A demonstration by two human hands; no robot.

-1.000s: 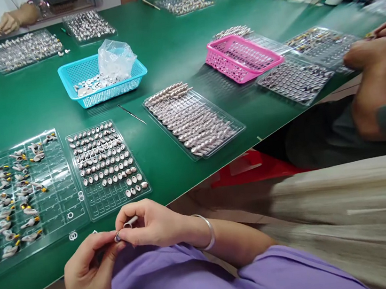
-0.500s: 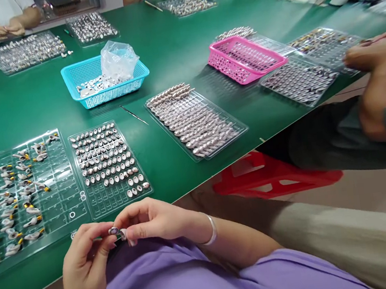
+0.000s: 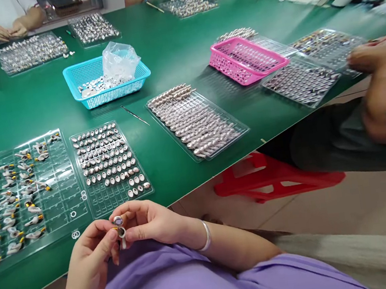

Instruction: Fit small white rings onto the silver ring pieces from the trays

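Since half a second ago, both hands have drawn slightly upward, and the small metal part (image 3: 119, 226) between them has turned from lying sideways to standing nearly upright, with a round capped end on top. Fingertips hide most of it. Only the rounded top, a ring-like middle and a pale stub below show, and I cannot tell whether it is one piece or two. It sits above the lap, just off the near edge of the green surface (image 3: 167, 53).

The left hand (image 3: 87, 262) comes up from below with the wrist bent, thumb and forefinger pinched on the part; the bottom edge cuts off its forearm. The right hand (image 3: 150, 223) reaches in from the right, fingers curled and clamped on the same part, with a silver bangle (image 3: 205, 237) on the wrist.

Just beyond lies a clear tray of small caps (image 3: 106, 205). A tray of yellow-tipped pieces (image 3: 59, 181) lies beside it on the left, and a tray of rods (image 3: 209, 106) is to the right. Farther back stand a blue basket (image 3: 111, 94) and a pink basket (image 3: 229, 71). At the right edge a co-worker's hand (image 3: 376, 54) is blurred and partly cropped.
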